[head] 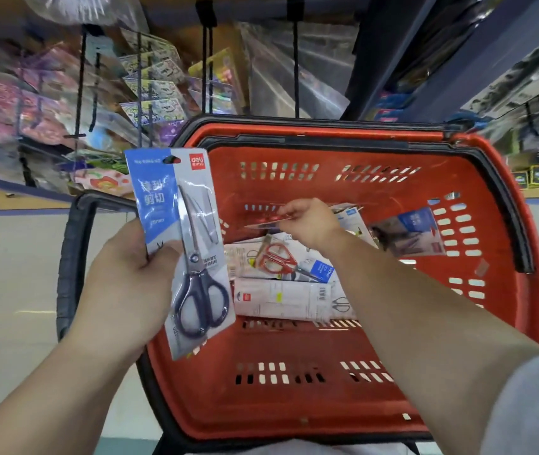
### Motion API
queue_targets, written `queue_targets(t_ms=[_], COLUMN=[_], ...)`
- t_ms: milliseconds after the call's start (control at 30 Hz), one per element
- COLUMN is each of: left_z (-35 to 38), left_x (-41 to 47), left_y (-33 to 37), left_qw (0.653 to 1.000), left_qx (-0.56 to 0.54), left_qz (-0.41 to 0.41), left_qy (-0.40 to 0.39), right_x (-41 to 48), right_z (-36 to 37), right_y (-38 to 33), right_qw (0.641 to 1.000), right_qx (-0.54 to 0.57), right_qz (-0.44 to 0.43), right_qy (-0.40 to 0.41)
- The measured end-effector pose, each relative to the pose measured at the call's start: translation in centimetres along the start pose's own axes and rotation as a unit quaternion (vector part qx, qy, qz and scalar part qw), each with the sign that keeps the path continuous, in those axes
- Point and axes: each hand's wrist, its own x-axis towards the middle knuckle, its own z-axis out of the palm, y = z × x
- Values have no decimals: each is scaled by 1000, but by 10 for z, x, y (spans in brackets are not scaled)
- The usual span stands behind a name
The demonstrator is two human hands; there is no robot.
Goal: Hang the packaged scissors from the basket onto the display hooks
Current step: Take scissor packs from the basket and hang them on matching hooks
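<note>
Crowded display hooks point(296, 77) hang beyond the red basket point(507, 224). My left hand point(130, 277) grips one pack of scissors point(192, 251) upright over the basket's left rim, thumb clamped across its card. My right hand point(311, 224) pinches a second pack point(268, 221) by its edge inside the basket. That thin pinch could slip. Hanging packets point(153, 90) crowd the hooks, and more packs point(278, 257) lie loose below.

Motion blur smears the hanging packets point(153, 90); the pinched packet point(266, 221) is edge-on, unreadable.
</note>
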Motion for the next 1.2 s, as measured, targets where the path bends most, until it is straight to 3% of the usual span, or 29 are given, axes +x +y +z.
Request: queue_targets(t_ms=[167,267,467,533,633,700,767,900,1033,1133,1200], left_z=[7,15,56,72,96,109,121,133,129,124,114], left_x=[0,2,11,11,5,-1,-6,-19,-22,-15,-7], left_y=[-1,4,19,20,14,8,6,11,17,11,2], left_qw=[1000,998,990,993,990,977,958,901,860,922,959], left_qx=[0,24,11,-26,-112,-171,-223,-363,-445,-347,-253], left_qz=[12,36,47,13,-59,-115,-164,-221,-228,-158,-123], left_qy=[-21,-41,-131,-110,-57,-59,-77,-83,-106,-69,-17], right_x=[-52,-76,-124,-137,-159,-171,-176,-171,-157,-147,-128], right_z=[-38,-69,-126,-136,-143,-139,-125,-90,-62,-51,-55], right_y=[16,33,32,29,28,27,26,27,25,21,27], right_qw=[988,995,995,987,950,908,888,941,976,992,991], right_qx=[150,31,20,69,253,392,450,330,214,112,97], right_qz=[30,-8,-43,-36,2,23,29,38,-11,-45,-3], right_qy=[2,93,88,141,181,145,92,70,49,-29,-91])
